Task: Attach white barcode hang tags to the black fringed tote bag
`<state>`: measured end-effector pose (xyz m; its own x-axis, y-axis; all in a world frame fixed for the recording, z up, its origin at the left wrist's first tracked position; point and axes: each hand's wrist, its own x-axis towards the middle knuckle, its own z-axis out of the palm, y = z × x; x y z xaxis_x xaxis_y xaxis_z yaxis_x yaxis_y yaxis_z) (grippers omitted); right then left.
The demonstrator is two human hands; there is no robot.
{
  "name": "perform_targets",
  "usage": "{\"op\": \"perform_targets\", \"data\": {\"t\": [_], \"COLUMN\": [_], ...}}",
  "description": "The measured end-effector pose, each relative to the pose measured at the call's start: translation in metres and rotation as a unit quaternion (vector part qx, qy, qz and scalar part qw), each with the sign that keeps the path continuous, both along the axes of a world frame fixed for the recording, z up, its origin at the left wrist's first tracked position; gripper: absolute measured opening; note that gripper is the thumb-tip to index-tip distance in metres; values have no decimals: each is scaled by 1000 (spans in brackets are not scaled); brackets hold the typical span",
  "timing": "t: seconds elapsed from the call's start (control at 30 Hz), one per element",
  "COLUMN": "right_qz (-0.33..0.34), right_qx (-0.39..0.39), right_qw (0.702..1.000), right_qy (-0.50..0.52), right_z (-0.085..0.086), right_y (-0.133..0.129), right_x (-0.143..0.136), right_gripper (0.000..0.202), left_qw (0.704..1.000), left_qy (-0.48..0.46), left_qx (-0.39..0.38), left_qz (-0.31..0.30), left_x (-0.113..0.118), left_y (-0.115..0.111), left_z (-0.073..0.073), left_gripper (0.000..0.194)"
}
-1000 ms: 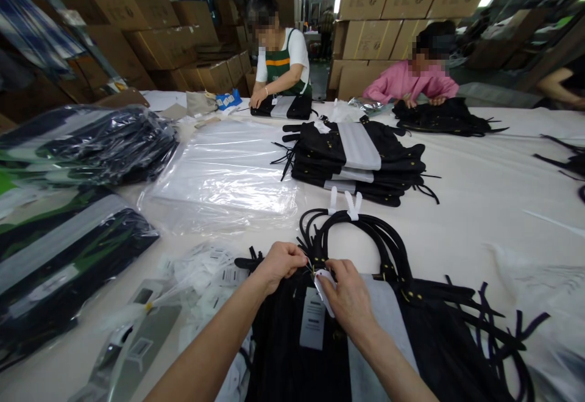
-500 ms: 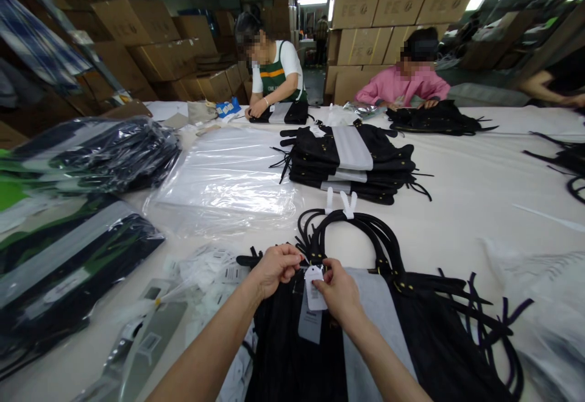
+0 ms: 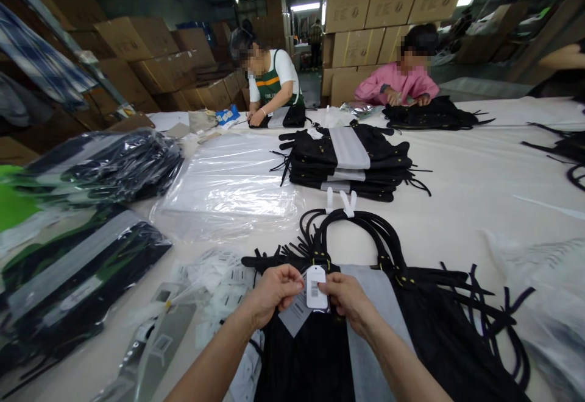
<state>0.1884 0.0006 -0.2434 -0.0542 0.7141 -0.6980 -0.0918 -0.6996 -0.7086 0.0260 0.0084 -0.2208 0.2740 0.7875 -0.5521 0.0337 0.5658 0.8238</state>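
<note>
A black bag with looped handles and fringes lies in front of me, a pale grey strip across it. My right hand pinches the right edge of a white barcode tag near the base of the handles. Just left of the tag, my left hand is closed, its thumb and forefinger pressed together; what it pinches is too small to make out. A grey tag hangs tilted below and between the hands.
Black bags are stacked beyond the handles. Clear plastic sheets lie to their left, near plastic-wrapped bags. Loose white tags lie left of my bag. Two people work across the table.
Both hands have moved slightly down. The white tag now stands straighter and faces me, and the grey tag has swung to the left.
</note>
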Motion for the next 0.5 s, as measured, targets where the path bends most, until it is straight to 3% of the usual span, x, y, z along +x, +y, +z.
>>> {"op": "perform_targets", "data": {"t": [0.2,0.33,0.5], "right_qz": [-19,3,3], "right_qx": [60,21,-11], "right_qw": [996,1000,997], "right_qy": [-58,-4,80], "right_z": [10,17,7], "right_y": [11,9,-3], "right_x": [12,14,6], "right_gripper": [13,13,16], "left_qw": [999,993,983], "left_qy": [-7,-88,-141], "left_qx": [-29,-79,-116], "left_qz": [-32,-9,-2], "left_x": [10,15,10], "left_y": [-7,-13,-17], "left_z": [1,2,2], "left_gripper": [23,26,28]}}
